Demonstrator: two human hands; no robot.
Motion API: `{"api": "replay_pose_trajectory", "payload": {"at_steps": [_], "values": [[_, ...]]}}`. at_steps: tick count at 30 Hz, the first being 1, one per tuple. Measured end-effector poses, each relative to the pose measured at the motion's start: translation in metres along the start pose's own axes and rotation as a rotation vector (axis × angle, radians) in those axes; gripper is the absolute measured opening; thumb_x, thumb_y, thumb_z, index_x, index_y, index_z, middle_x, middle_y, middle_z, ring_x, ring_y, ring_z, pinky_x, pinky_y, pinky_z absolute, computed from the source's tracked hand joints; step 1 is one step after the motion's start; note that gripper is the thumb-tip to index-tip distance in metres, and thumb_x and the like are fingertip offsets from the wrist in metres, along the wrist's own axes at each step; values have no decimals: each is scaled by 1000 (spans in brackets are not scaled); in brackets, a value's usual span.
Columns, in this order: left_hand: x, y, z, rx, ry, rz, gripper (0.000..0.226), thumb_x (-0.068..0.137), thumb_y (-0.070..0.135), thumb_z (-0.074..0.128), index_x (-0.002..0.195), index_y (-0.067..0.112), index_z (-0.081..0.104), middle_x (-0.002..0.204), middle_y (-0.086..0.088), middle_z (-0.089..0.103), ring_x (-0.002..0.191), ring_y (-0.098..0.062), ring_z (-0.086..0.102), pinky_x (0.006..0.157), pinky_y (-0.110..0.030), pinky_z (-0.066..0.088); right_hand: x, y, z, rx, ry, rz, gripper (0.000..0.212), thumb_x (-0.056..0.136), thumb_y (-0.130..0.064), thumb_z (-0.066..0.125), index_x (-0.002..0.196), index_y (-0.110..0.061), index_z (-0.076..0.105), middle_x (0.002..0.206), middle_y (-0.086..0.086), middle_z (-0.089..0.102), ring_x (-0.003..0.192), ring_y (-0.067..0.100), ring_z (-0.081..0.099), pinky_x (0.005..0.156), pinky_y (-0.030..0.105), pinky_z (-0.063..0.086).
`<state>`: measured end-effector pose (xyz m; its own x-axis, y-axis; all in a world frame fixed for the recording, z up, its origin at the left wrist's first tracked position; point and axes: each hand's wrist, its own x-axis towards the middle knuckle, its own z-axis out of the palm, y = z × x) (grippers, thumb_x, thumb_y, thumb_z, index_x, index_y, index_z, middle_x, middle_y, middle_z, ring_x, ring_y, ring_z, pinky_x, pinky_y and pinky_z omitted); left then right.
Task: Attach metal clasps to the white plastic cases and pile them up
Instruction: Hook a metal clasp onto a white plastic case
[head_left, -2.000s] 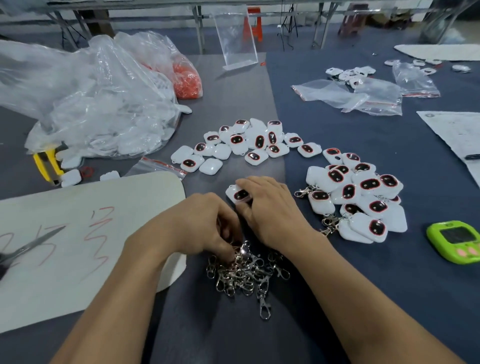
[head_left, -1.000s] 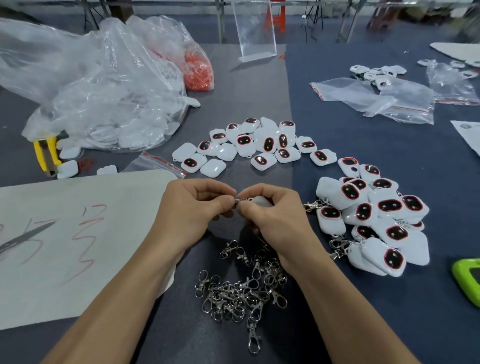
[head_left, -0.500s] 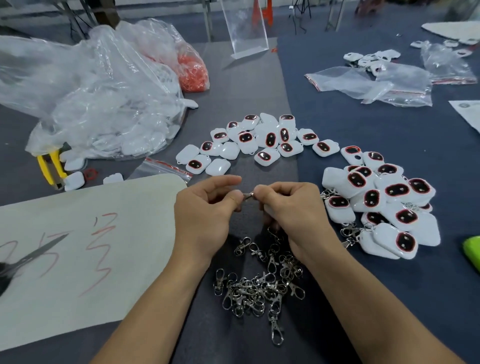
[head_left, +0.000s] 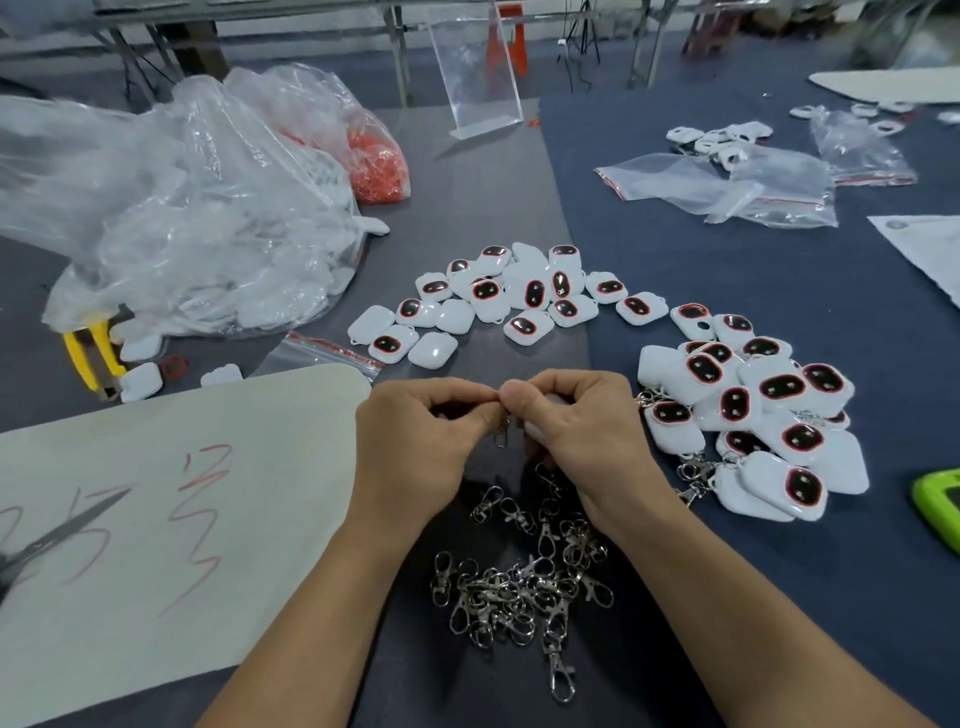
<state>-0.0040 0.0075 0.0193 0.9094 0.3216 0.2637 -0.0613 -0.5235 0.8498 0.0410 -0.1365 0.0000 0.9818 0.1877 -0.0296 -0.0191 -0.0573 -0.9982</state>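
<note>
Case (head_left: 534, 430) mostly hidden inside right hand (head_left: 587, 431) grip; only white slivers show. Clasp (head_left: 503, 435) top lost between right thumb and left hand (head_left: 415, 447); join unreadable. Scissors (head_left: 67, 527) cut by left edge. Green device (head_left: 941, 506) cut by right edge. Yellow tool (head_left: 88, 353) partly under bag (head_left: 182, 218); contents behind the plastic blurred, possibly more cases. Paper (head_left: 260, 571) cut by left edge.

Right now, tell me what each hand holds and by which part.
Left hand pinches a metal clasp by its top end. Right hand grips a white case, mostly hidden in its fingers; which part cannot be told.
</note>
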Motion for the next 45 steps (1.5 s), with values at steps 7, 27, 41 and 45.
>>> {"api": "replay_pose_trajectory", "payload": {"at_steps": [7, 27, 41, 45], "values": [[2, -5, 1, -16, 80, -38, 17, 77, 18, 83, 69, 32, 78, 68, 19, 72, 63, 1, 66, 61, -10, 47, -2, -8, -3, 37, -133, 47, 14, 79, -8, 77, 78, -22, 82, 57, 0, 61, 53, 11, 51, 46, 22, 40], [-2, -3, 6, 21, 148, 92, 12, 70, 27, 81, 74, 38, 79, 73, 23, 72, 70, -4, 66, 67, -18, 48, -7, -14, -4, -22, 5, -109, 8, 74, -12, 77, 70, -19, 78, 59, -1, 68, 53, 11, 58, 50, 23, 45], [1, -1, 1, -273, -113, -99, 11, 69, 23, 81, 77, 30, 82, 70, -4, 76, 66, -36, 66, 63, -48, 52, -10, -17, -14, -393, 79, -309, 16, 76, -17, 81, 70, -30, 78, 66, -19, 70, 61, 0, 64, 57, 9, 43], [1, -2, 0, -319, -231, -129, 11, 66, 19, 79, 75, 26, 81, 72, -11, 75, 67, -20, 61, 68, -37, 47, -11, -20, -20, -484, 24, -386, 18, 77, -14, 82, 73, -31, 78, 72, -19, 71, 75, -2, 67, 67, 8, 47]]}}
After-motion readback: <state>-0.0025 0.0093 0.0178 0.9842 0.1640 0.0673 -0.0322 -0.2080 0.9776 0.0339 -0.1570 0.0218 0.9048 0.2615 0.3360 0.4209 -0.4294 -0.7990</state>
